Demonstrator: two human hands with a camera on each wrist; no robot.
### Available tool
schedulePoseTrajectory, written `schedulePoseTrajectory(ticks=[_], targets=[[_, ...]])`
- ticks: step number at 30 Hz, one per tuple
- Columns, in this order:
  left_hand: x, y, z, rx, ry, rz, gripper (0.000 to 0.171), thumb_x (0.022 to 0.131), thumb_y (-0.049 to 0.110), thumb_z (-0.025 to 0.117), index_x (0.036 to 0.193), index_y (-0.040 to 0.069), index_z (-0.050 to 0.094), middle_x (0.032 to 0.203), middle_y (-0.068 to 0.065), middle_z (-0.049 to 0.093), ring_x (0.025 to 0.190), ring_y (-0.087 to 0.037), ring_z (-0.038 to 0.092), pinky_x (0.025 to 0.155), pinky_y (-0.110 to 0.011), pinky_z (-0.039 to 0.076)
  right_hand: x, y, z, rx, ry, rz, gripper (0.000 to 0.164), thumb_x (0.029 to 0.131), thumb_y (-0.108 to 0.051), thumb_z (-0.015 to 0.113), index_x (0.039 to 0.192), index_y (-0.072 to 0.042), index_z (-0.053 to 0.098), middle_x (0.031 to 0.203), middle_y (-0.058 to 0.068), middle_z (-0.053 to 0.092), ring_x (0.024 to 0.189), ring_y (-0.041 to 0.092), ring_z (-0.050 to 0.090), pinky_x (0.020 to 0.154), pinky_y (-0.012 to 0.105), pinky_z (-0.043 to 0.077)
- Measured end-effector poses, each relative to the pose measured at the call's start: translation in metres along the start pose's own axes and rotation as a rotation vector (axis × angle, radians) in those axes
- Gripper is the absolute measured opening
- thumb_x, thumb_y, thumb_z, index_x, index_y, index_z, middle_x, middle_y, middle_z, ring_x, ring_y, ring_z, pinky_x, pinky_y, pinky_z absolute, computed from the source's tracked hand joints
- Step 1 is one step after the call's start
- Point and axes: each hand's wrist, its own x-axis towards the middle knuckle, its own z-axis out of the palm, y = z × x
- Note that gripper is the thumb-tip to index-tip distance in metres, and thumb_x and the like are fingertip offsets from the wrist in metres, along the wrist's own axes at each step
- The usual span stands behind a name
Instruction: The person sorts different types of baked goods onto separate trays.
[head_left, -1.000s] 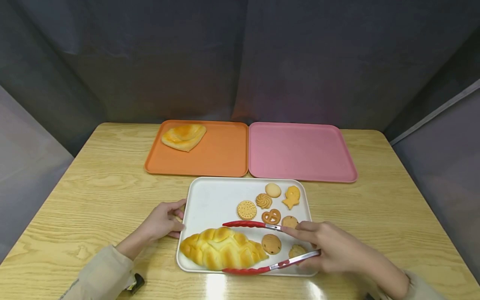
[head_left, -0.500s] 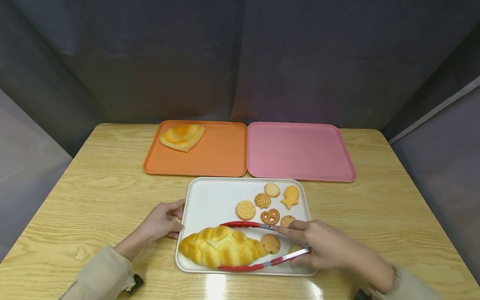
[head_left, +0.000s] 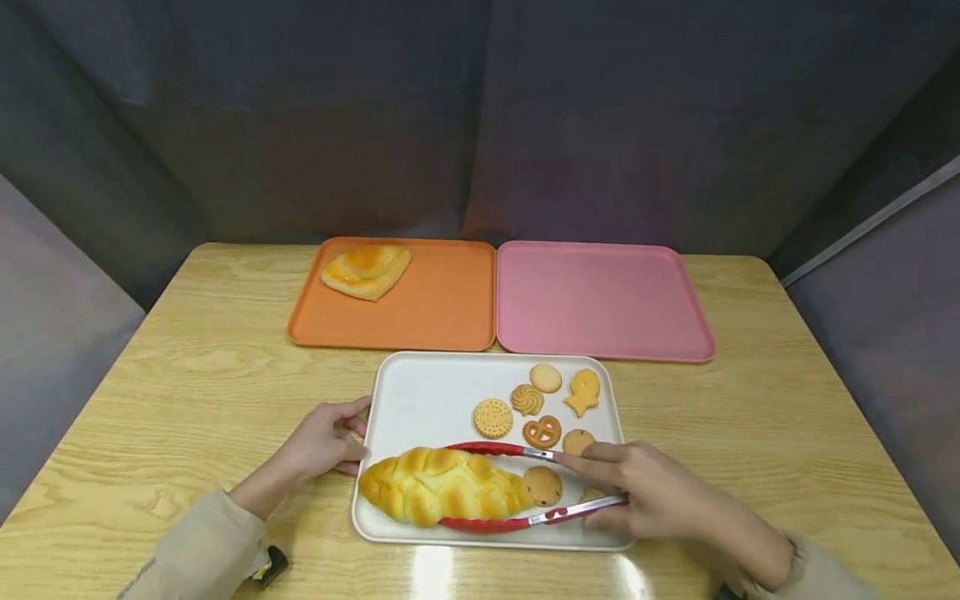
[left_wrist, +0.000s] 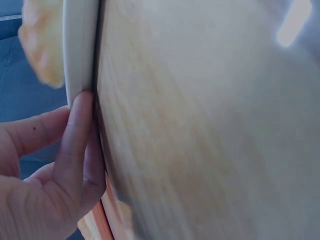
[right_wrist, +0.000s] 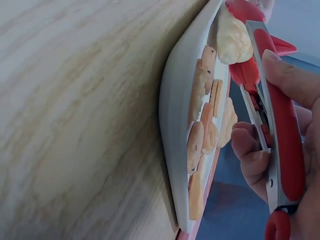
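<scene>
My right hand [head_left: 637, 483] grips a pair of red and silver tongs [right_wrist: 280, 115], whose red tips lie along both long sides of a braided golden loaf [head_left: 442, 487]. The loaf is at the near left of a white tray [head_left: 420, 383]. My left hand [head_left: 330, 442] pinches the tray's left rim, thumb and fingers on the edge [left_wrist: 80, 45] in the left wrist view. On the tray's right half lie several cookies, among them a pretzel [head_left: 542, 432], a fish-shaped one [head_left: 583, 392] and a round dotted one [head_left: 492, 418]. The right hand partly hides another cookie.
Behind the white tray, an orange tray [head_left: 442, 308] and a pink tray [head_left: 600, 300] stand side by side. A folded pastry [head_left: 367, 271] lies at the orange tray's left. The wooden table [head_left: 187, 375] ends at a dark curtain [head_left: 480, 125].
The tongs have moved slightly left along the loaf, and their arms have closed in on its sides. The loaf has shifted slightly away from the tray's near rim. The left hand stays at the rim.
</scene>
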Motion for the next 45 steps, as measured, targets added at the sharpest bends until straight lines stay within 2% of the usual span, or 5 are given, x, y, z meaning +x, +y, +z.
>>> schedulePoseTrajectory(ticks=[5,14,30,41,45], targets=[[0.001,0.003,-0.001,0.001,0.0,0.001,0.074,0.071,-0.017,0.061,0.138,-0.006,0.031,0.089,-0.014,0.046,0.059,-0.017,0.049,0.053,-0.036,0.056,-0.001,0.002,-0.004,0.074,0.041,0.034,0.062,0.07,-0.023,0.077,0.124,-0.003,0.055,0.095,0.001,0.061,0.058,-0.004,0.038,0.051,0.002,0.032],[0.0,0.003,-0.002,-0.002,-0.006,0.011,0.071,0.072,-0.018,0.057,0.137,-0.008,0.03,0.089,-0.013,0.047,0.058,-0.017,0.051,0.053,-0.037,0.056,0.001,0.003,-0.015,0.091,0.041,0.109,0.064,0.07,-0.023,0.078,0.128,-0.011,0.054,0.095,0.0,0.061,0.056,-0.005,0.036,0.048,0.002,0.032],[0.001,0.0,0.0,-0.01,-0.011,0.034,0.069,0.07,-0.017,0.059,0.135,-0.009,0.036,0.089,-0.015,0.047,0.064,-0.018,0.052,0.054,-0.035,0.056,0.022,0.018,-0.035,-0.015,0.073,0.068,0.064,0.066,-0.018,0.079,0.125,-0.006,0.056,0.091,-0.003,0.059,0.054,-0.005,0.035,0.046,0.003,0.031],[0.0,0.0,0.0,-0.021,-0.013,0.024,0.072,0.071,-0.018,0.058,0.137,-0.011,0.029,0.087,-0.013,0.045,0.06,-0.015,0.05,0.053,-0.034,0.056,0.043,0.037,-0.049,-0.062,0.131,0.012,0.057,0.07,-0.026,0.078,0.119,-0.002,0.06,0.082,-0.005,0.056,0.053,-0.004,0.035,0.044,0.007,0.03],[-0.002,0.002,0.001,-0.026,-0.008,0.02,0.073,0.071,-0.019,0.058,0.137,-0.01,0.028,0.087,-0.013,0.044,0.059,-0.016,0.05,0.053,-0.035,0.056,0.049,0.044,-0.052,-0.064,0.117,0.039,0.061,0.066,-0.02,0.079,0.12,-0.001,0.059,0.084,-0.002,0.059,0.053,-0.003,0.035,0.043,0.009,0.032]])
